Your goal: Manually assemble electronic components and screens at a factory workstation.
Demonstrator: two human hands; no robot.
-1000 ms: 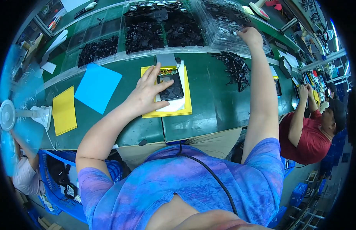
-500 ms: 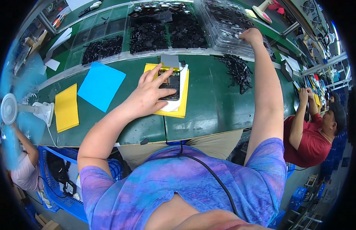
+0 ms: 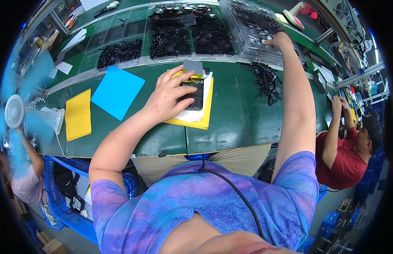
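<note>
My left hand (image 3: 169, 92) lies with spread fingers over an opened phone (image 3: 197, 96); its fingertips rest on the dark inner side and hide part of it. Under the phone are a white sheet (image 3: 191, 115) and a yellow sheet (image 3: 200, 125). A grey flap (image 3: 192, 66) stands at the phone's far end. On the right, my right hand (image 3: 281, 41) reaches to the stacked clear trays (image 3: 245, 31) full of small parts. Its fingers are pinched together beside a small whitish bit, too small to name.
Several clear bins hold black parts (image 3: 171, 42) along the far side. A heap of black strips (image 3: 268, 84) lies right of centre. Blue (image 3: 118, 94) and yellow (image 3: 79, 115) sheets lie left, near a spinning fan (image 3: 14, 111). A co-worker in red (image 3: 342, 158) works at right.
My left hand has shifted slightly on the phone, its fingers drawn back a little toward the left. My right hand stays at the trays. The whole view has moved slightly.
</note>
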